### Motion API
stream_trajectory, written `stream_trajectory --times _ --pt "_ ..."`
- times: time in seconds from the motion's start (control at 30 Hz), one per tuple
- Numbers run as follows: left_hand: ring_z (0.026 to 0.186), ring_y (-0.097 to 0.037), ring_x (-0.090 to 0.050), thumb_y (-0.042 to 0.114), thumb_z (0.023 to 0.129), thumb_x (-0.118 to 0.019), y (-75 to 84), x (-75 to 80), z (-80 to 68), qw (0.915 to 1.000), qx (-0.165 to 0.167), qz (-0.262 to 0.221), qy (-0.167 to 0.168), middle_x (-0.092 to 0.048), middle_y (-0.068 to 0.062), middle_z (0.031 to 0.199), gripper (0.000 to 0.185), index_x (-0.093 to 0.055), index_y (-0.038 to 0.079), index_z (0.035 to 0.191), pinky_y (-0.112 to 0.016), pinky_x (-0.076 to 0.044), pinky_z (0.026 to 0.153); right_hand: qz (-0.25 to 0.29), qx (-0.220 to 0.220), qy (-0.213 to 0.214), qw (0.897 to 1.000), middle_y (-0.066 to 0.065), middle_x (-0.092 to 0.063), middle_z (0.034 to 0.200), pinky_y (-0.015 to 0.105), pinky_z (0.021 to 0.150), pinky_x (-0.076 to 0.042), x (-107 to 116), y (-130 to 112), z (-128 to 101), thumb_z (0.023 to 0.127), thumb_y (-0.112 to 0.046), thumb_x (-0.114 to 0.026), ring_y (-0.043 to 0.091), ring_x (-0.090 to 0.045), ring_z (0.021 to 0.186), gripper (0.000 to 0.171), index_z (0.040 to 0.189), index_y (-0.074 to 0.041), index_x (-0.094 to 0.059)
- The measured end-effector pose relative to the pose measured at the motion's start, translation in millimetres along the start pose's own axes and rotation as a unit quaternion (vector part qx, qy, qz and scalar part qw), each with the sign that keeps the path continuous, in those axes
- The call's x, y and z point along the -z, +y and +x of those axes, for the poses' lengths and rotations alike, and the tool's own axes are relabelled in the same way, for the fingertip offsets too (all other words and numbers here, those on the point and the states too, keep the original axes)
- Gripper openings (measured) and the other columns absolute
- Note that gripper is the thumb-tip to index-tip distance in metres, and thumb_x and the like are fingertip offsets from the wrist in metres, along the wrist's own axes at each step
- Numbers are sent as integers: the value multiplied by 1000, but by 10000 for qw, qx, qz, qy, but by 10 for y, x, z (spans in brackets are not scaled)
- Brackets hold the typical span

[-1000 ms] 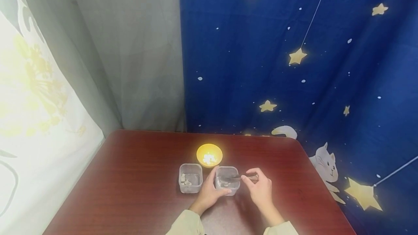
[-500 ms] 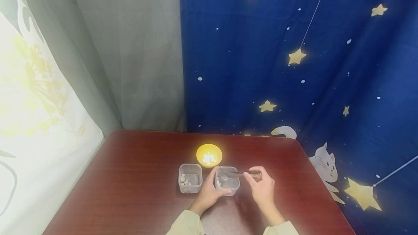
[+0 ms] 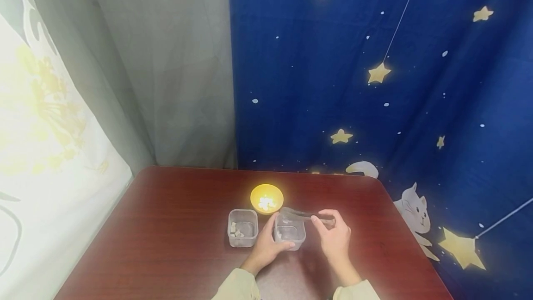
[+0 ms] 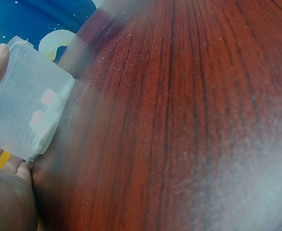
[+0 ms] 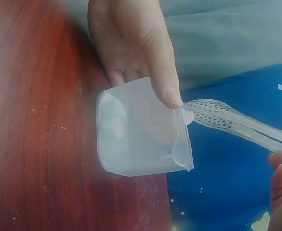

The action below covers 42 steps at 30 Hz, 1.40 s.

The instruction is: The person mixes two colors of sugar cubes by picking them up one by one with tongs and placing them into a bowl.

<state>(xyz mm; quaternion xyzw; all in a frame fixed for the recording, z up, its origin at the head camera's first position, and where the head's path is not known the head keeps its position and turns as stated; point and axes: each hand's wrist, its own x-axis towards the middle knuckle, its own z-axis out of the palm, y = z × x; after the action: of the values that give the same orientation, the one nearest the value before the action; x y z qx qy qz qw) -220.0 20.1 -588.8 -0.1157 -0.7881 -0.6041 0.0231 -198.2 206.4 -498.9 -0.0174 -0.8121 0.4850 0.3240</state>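
Note:
My left hand (image 3: pixel 269 240) grips a clear square container (image 3: pixel 290 234) on the red-brown table (image 3: pixel 175 244), thumb on the far rim and fingers round the near wall. In the right wrist view the thumb (image 5: pixel 153 57) presses the container (image 5: pixel 138 132) at its rim. My right hand (image 3: pixel 329 230) holds metal tongs (image 3: pixel 306 216), whose perforated tips (image 5: pixel 203 109) hover just above the container's rim with a small pale piece (image 5: pixel 188 116) at their end. Pale pieces show through the container wall (image 4: pixel 32 108) in the left wrist view.
A second clear container (image 3: pixel 243 228) with small pieces stands to the left of the first. A yellow bowl (image 3: pixel 267 198) with pale pieces sits just behind both. A blue star curtain (image 3: pixel 374 82) hangs behind the table and at its right.
The tongs' tips have come up out of the gripped container and now sit above its far rim. My right hand rose slightly and shifted right. The left hand kept its hold.

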Motion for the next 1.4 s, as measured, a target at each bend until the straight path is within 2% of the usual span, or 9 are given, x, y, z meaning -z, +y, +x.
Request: stream_trajectory --times 0.27,0.4,0.57,0.63,0.93,1.2,1.4 --pt "131 -27 -43 38 67 -87 -2 -8 -7 10000 52 -19 -27 -45 -8 146 104 -31 15 152 -49 -32 110 260 5 131 9996 0 -72 75 19 54 -52 -9 -33 29 75 -9 -84 5 -68 69 21 90 -13 -69" --pt "130 -27 -44 36 67 -87 0 -11 -3 10000 26 -47 -24 -46 -6 146 102 -33 17 151 -49 -32 109 363 65 245 9990 0 -72 75 17 54 -51 -21 -48 40 75 -10 -84 0 -66 69 21 89 -12 -69" --pt "129 -28 -46 34 67 -87 -7 -9 0 9999 -37 -120 5 -46 -7 145 102 -33 17 151 -50 -32 109 498 102 341 9981 7 -73 76 15 54 -50 5 -356 42 76 -4 -82 -5 -64 69 20 90 -3 -69" --pt "128 -28 -46 35 67 -87 -18 -9 0 9999 -53 -98 12 -46 -8 145 103 -33 15 151 -50 -33 108 573 39 344 9978 11 -72 77 16 54 -50 17 -486 45 76 -1 -81 -4 -64 69 20 90 0 -68" --pt "131 -27 -43 39 67 -87 -41 -7 12 10000 -4 -50 -34 -44 -9 147 106 -30 10 152 -49 -32 109 795 -186 315 9962 14 -72 78 17 54 -50 -37 -608 118 78 -2 -80 0 -66 71 20 93 3 -67" --pt "129 -31 -46 37 67 -87 -49 -7 12 10000 -42 -6 11 -45 -13 145 106 -31 7 151 -52 -33 108 823 -65 500 9953 14 -72 79 17 54 -50 -78 -639 194 78 -1 -79 3 -66 69 19 92 3 -67" --pt "129 -31 -45 36 67 -88 -43 -17 5 10000 -31 -39 50 -44 -14 146 105 -31 6 151 -52 -32 108 1226 4 539 9910 17 -71 77 17 56 -53 -88 -652 250 79 1 -78 9 -69 70 20 94 6 -66"
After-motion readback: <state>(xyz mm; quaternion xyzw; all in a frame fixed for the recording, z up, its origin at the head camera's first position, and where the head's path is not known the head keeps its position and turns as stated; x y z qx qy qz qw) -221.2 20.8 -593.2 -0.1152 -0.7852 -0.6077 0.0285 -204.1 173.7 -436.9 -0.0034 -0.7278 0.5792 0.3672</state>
